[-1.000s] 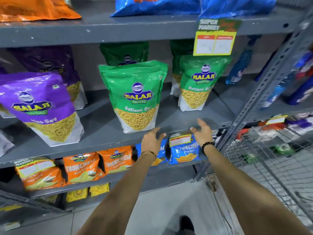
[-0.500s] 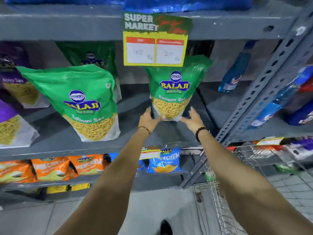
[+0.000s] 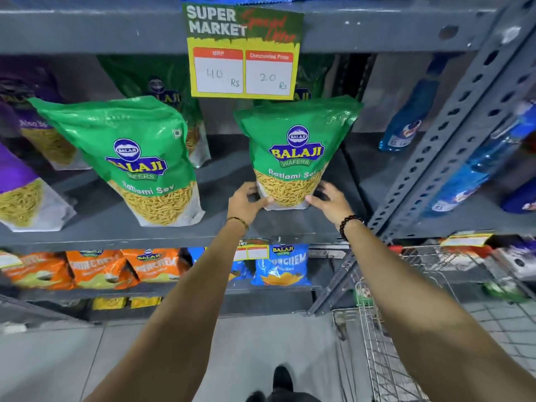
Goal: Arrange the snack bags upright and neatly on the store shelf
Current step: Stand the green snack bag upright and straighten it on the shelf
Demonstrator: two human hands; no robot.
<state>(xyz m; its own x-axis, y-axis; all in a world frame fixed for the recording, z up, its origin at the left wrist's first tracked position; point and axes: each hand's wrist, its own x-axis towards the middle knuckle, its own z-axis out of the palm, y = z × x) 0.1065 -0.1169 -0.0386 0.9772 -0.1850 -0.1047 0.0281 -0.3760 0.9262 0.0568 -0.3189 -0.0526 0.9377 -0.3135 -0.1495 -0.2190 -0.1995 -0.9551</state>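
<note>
Currently, a green Ratlami Sev bag [image 3: 293, 152] is held at its base from both sides, right of centre in the frame, on the grey middle shelf [image 3: 116, 224]. The left hand [image 3: 246, 202] is pressed against the lower left corner of the bag, fingers curled around the edge and thumb laid along the bottom front; the right hand [image 3: 329, 200] is set against the lower right corner, its fingers partly spread and only loosely closed. Whether the right fingertips actually pinch the film or merely rest on it cannot be told for certain, since the far side of the bag is hidden. The bag's long axis is seen to run nearly vertical, its top tipped slightly toward the upper right of the frame, just below the yellow price card [image 3: 243, 53] hung from the shelf above. The bag lies directly ahead of both hands and between them, so neither hand is clearly nearer; any correction is judged to turn on the base being squared to the shelf front while the top is brought back over it. A second green bag [image 3: 130, 158] stands left of centre, leaning toward the upper left, well apart from the held one. A wire trolley [image 3: 385, 329] is seen at the lower right.
</note>
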